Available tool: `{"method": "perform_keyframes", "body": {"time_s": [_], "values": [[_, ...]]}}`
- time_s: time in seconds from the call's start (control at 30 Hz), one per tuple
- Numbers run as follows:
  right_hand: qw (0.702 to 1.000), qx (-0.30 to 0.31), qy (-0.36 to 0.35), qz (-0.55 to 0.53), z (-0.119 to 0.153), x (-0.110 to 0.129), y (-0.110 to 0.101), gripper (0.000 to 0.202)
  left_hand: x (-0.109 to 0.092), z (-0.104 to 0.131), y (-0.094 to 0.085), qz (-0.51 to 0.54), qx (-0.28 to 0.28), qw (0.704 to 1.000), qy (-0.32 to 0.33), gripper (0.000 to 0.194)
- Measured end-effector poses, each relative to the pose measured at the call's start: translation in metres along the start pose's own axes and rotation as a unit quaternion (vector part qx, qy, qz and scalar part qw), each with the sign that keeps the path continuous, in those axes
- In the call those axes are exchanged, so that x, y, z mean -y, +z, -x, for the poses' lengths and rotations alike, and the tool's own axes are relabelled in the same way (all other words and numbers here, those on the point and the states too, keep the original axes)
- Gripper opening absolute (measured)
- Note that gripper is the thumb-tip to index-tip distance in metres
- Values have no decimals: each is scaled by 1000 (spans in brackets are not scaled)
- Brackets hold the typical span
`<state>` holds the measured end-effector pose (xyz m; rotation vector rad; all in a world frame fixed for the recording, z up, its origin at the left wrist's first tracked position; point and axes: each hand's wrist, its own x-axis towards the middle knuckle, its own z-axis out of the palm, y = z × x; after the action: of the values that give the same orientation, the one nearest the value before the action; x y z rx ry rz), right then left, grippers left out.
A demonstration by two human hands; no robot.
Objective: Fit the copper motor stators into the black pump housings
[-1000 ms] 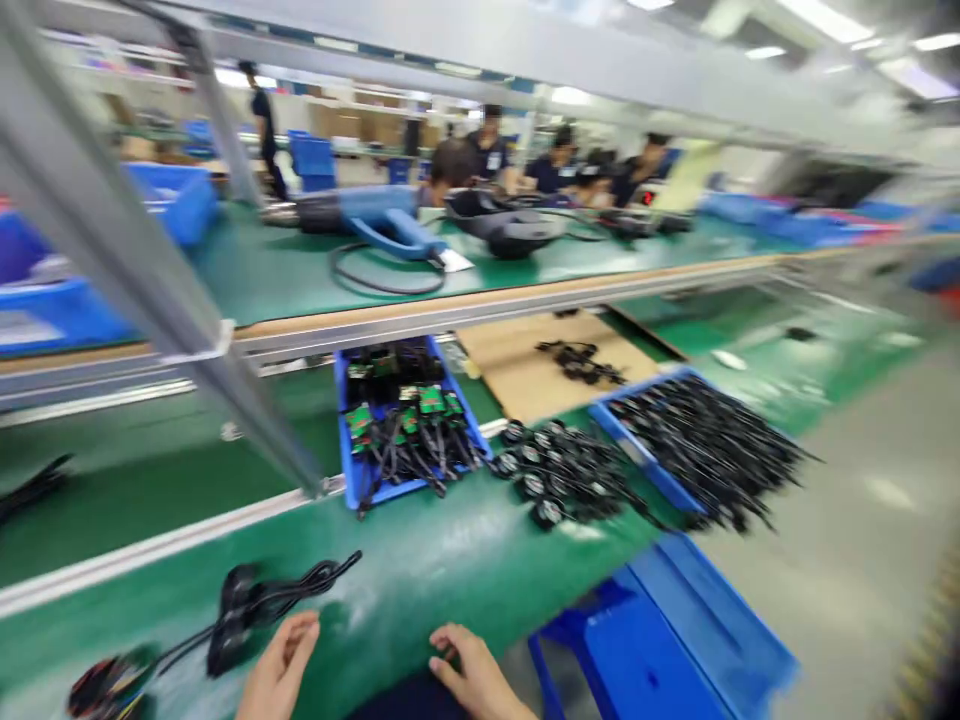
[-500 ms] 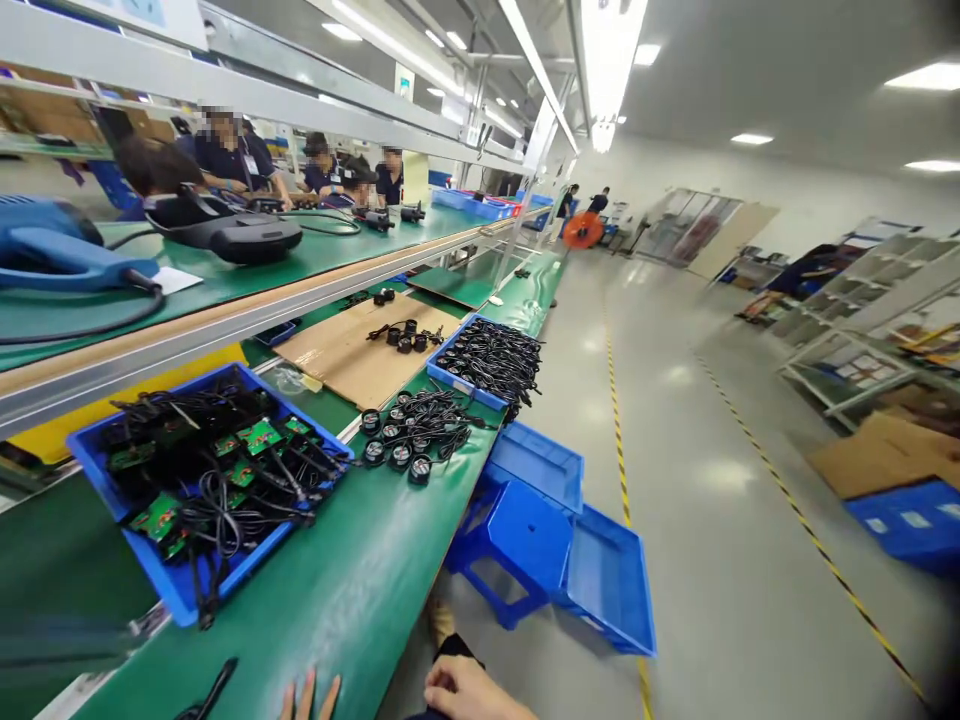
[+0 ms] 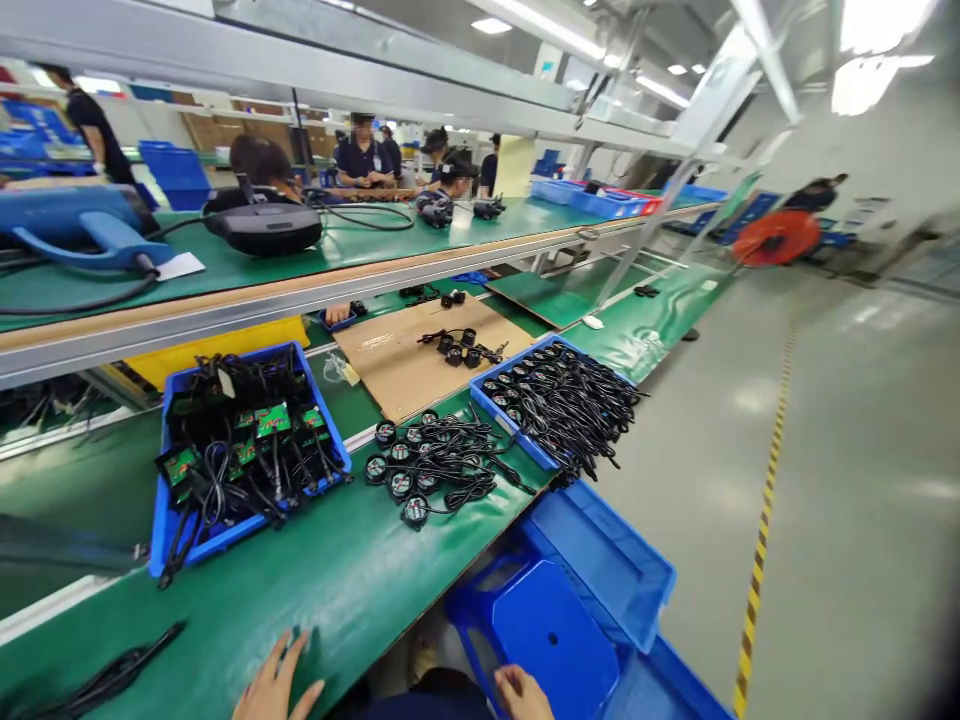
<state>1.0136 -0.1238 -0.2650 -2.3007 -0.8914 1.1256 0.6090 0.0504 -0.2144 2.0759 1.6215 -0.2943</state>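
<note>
My left hand [image 3: 274, 682] lies at the front edge of the green workbench [image 3: 330, 590], its fingers spread and nothing in them. To its left rests a coiled black cable [image 3: 112, 680]. My right hand [image 3: 525, 694] is low beside the bench, over a blue plastic stool [image 3: 559, 635]; its fingers are loosely curled and I see nothing in them. Ahead on the bench lies a pile of round black parts with cables [image 3: 416, 510]. Left of the pile, a blue tray [image 3: 330, 420] is full of green circuit boards [image 3: 272, 420] with black cables.
Another blue tray [image 3: 525, 455], full of cabled round parts, overhangs the bench edge. Cardboard [image 3: 397, 350] with several black parts lies behind. Blue bins [image 3: 600, 560] stand near the stool. The upper shelf carries a blue power tool [image 3: 82, 225]. Several people work across the bench.
The view has swung left, so the bench and trays appear further right. More of my left hand shows on the bench. My right hand now appears over the stool.
</note>
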Motion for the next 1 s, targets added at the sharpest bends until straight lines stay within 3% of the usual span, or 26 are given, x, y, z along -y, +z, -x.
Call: {"method": "perform_keyframes", "body": {"time_s": [0.1, 0.23, 0.33, 0.4, 0.5, 0.6, 0.77, 0.9, 1.0], "values": [[997, 4, -70, -22, -41, 41, -27, 77, -45, -22, -47, -5, -48, 997, 63, 68], [988, -27, -140, -51, -83, 101, -73, 74, -100, -79, -119, -81, -95, 982, 144, 56], [980, -58, -180, -56, -97, 139, -106, 68, -129, -131, -158, -102, -107, 973, 175, 64], [975, -74, -204, -44, -106, 162, -122, 64, -143, -162, -174, -114, -107, 970, 188, 75], [965, -87, -246, -11, -129, 193, -134, 58, -156, -199, -182, -133, -92, 967, 197, 95], [952, -90, -290, 32, -165, 224, -139, 50, -164, -222, -178, -148, -70, 967, 195, 108], [919, -68, -366, 128, -230, 283, -144, 36, -173, -248, -171, -143, -50, 970, 189, 94], [874, 2, -430, 225, -272, 327, -144, 31, -176, -262, -166, -138, -35, 973, 182, 97], [832, 63, -465, 295, -298, 350, -142, 35, -180, -268, -161, -132, -31, 977, 163, 81]]}}
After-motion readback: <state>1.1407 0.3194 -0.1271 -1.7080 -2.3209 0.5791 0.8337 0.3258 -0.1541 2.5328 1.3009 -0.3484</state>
